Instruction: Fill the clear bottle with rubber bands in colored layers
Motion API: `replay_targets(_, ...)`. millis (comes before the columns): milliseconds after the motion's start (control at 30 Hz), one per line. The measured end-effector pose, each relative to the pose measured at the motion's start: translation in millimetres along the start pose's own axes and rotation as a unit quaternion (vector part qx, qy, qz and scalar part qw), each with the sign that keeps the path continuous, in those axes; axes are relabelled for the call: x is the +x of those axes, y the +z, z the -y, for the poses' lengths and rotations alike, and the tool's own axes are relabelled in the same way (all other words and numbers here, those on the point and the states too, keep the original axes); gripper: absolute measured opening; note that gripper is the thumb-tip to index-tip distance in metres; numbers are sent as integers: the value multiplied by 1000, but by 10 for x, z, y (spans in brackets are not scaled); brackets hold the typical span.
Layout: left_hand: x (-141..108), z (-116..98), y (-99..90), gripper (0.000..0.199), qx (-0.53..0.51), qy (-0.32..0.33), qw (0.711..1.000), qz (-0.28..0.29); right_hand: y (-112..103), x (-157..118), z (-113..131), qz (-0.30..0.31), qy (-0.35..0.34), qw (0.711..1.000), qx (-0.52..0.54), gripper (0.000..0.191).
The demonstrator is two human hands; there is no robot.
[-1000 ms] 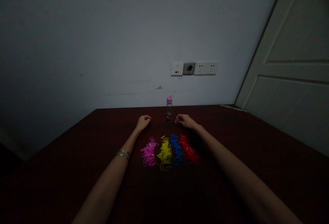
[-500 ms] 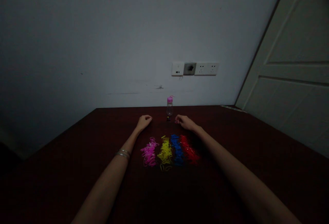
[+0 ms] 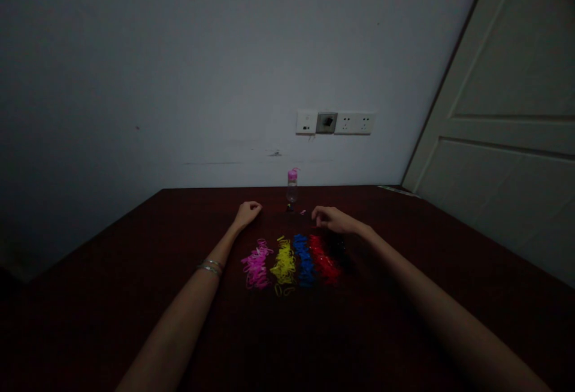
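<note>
My left hand (image 3: 249,208) rests on the table with its fingers curled in, and nothing shows in it. My right hand (image 3: 331,218) hovers just beyond the red and black piles, fingers bent and a little apart, with nothing visible between them. To its left on the table lies a small pink piece (image 3: 302,212), too small to make out. Loose rubber bands lie in rows sorted by colour: pink bands (image 3: 257,267), yellow bands (image 3: 284,263), blue bands (image 3: 304,261), red bands (image 3: 323,261) and dark bands (image 3: 339,249), which hardly stand out from the tabletop.
A clear bottle (image 3: 292,191) with a pink top stands upright near the back edge, a small dark and yellow item (image 3: 290,207) before it. The dark red table (image 3: 112,272) meets a wall with sockets (image 3: 354,123). A panelled door (image 3: 503,134) is at the right.
My right hand has let go of the small pink piece and moved right and towards me. The dark pile now shows more. My left hand stays put; the view has shifted slightly.
</note>
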State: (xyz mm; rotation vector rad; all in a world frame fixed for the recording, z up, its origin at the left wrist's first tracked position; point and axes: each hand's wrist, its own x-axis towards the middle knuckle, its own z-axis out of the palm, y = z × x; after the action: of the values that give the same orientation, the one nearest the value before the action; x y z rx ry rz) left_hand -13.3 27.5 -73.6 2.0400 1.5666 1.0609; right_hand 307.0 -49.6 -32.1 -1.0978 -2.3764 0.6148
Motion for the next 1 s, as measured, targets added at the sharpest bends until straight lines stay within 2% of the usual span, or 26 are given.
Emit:
replay_targets(133,-3,-1,-3,27,-1,-7,1000,0,32,-112,97,36,11,999,27,26)
replay_targets(233,-10,-9,-7,27,7,-7,1000,-2,29,-139,65,29,29,997,68,24)
replay_targets(300,-12,-9,-6,27,14,-4,1000,-4,12,-167,-32,-7,41,996,84,24)
replay_targets(400,-7,1,2,27,23,3,1000,-2,-16,-261,-287,-101,78,988,86,21)
replay_targets(500,8,15,16,27,30,11,999,4,-30,-395,-585,-204,132,965,99,18)
replay_targets(600,17,7,26,27,39,19,999,6,-29,-494,-792,-256,170,940,147,20)
replay_targets(700,-5,-41,28,28,50,32,998,-7,-8,-510,-859,-267,191,930,167,23)
replay_targets(833,-85,-187,26,34,80,57,995,-22,31,-473,-850,-259,171,938,153,21)
replay_targets(1000,-107,-505,111,33,128,104,986,15,44,-469,-852,-257,165,939,156,22)
